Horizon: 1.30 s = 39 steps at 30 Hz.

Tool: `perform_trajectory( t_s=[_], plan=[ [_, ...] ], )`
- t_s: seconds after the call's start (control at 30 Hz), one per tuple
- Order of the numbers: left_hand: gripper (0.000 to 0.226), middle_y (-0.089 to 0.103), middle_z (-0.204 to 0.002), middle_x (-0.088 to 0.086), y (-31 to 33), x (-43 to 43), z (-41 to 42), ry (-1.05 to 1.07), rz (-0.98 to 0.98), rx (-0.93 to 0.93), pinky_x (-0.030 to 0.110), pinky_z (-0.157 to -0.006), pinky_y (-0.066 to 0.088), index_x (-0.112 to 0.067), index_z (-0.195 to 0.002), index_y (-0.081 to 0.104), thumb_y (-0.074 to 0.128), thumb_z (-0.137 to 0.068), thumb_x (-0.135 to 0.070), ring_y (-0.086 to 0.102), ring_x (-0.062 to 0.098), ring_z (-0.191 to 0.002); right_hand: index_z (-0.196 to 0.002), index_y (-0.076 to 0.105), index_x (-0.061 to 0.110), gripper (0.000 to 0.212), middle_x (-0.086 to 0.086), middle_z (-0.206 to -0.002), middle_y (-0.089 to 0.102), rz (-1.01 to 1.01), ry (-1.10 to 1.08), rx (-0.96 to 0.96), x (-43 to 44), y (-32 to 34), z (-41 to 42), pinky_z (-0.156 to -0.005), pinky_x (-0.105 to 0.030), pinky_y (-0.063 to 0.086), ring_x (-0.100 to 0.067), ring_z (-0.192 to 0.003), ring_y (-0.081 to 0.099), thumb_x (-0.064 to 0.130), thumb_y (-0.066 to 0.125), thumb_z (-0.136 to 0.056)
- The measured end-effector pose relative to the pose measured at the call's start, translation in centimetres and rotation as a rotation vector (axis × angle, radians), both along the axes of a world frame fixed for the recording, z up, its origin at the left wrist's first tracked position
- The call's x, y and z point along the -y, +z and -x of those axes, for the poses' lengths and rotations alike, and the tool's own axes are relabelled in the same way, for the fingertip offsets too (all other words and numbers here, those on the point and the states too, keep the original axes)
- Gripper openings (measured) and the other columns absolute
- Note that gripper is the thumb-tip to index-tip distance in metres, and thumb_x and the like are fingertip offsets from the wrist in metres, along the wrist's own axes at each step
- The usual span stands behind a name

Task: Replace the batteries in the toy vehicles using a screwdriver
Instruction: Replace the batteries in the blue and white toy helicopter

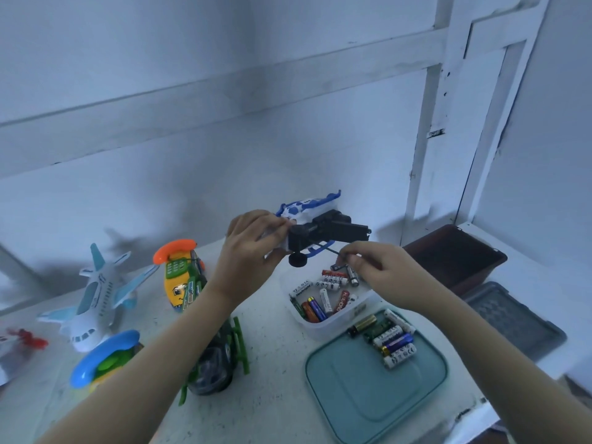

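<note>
One battery (338, 267) pinched in right hand (374, 270) above the clear tub (323, 330); upturned toy helicopter (320, 229) gripped in left hand (253, 241) just behind the tub. Looks like the loading step. Calls next for matching polarity and pressing it home.

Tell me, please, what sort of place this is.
Probably a room at home, used as a small work corner: a white table stands against a bare white wall, with a toy plane and a tub of batteries on it.
</note>
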State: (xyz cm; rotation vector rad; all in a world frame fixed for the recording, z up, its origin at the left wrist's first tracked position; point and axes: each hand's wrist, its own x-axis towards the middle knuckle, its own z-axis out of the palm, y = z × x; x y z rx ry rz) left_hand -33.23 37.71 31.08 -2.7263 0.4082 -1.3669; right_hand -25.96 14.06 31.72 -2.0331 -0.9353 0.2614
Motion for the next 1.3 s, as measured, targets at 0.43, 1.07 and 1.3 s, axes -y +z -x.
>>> perform_trajectory(
  t_s=[0.43, 1.07, 1.3],
  plan=[
    [0.031, 0.068, -0.090, 0.012, -0.8, 0.6, -0.9, 0.182, 0.169, 0.035, 0.032, -0.081, 0.037, 0.001, -0.102, 0.073, 0.073, -0.072, -0.009, 0.051, 0.025, -0.095, -0.097, 0.055, 0.012, 0.013, -0.001, -0.072, 0.058, -0.173, -0.193, -0.007, -4.2, -2.1, 4.9, -0.062, -0.029, 0.037, -0.007, -0.060, 0.049, 0.015, 0.042, -0.099],
    [0.024, 0.070, -0.103, 0.010, 0.0, -0.2, 0.8, -0.030, -0.313, -0.056, 0.035, -0.087, 0.040, -0.002, -0.109, 0.072, 0.065, -0.087, -0.007, 0.053, 0.025, -0.104, -0.080, 0.072, 0.022, 0.024, 0.014, -0.048, 0.057, -0.091, -0.170, -0.153, -0.6, -0.3, 1.8, -0.047, -0.014, 0.035, -0.005, -0.046, 0.043, 0.015, 0.053, -0.093],
    [0.025, 0.070, -0.103, 0.012, -0.2, 0.4, 1.3, -0.059, -0.351, -0.083, 0.035, -0.089, 0.039, 0.000, -0.109, 0.071, 0.057, -0.089, -0.006, 0.051, 0.025, -0.105, -0.083, 0.070, 0.023, 0.022, 0.008, -0.061, 0.061, 0.030, -0.167, -0.158, -0.4, -0.1, 1.8, -0.049, -0.015, 0.039, -0.012, -0.055, 0.050, 0.017, 0.052, -0.093]
  ],
)
